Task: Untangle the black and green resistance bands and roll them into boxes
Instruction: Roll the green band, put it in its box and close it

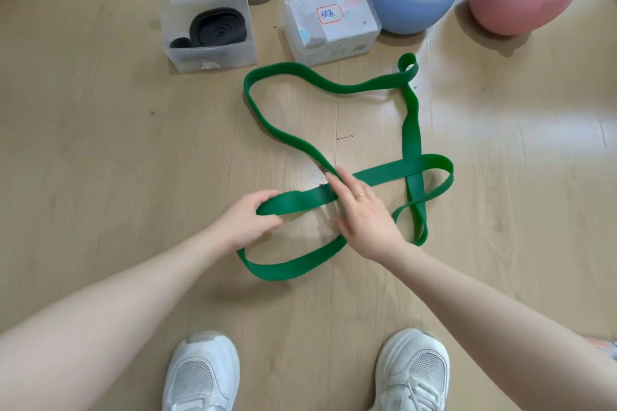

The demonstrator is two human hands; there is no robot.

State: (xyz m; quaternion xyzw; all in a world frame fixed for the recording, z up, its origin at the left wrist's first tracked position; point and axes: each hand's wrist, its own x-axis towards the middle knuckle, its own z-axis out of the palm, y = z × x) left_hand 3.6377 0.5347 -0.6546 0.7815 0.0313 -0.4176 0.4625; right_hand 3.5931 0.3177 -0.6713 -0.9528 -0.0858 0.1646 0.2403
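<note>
The green band (360,87) sprawls loose on the floor (100,143), crossing itself at right. It looks soft, floppy and a bit grippy, so I judge the fold is the place to take it. My left hand (248,218) pinches that near fold; my right hand (362,213) lies spread with straight fingers across the strands. The black band (217,28) sits coiled in the open box (213,55) far left (done, I'd say); the labelled box (332,25) waits closed.

Matt rubber green band (334,87) on smooth, faintly glossy wood-look floor (100,143).
</note>
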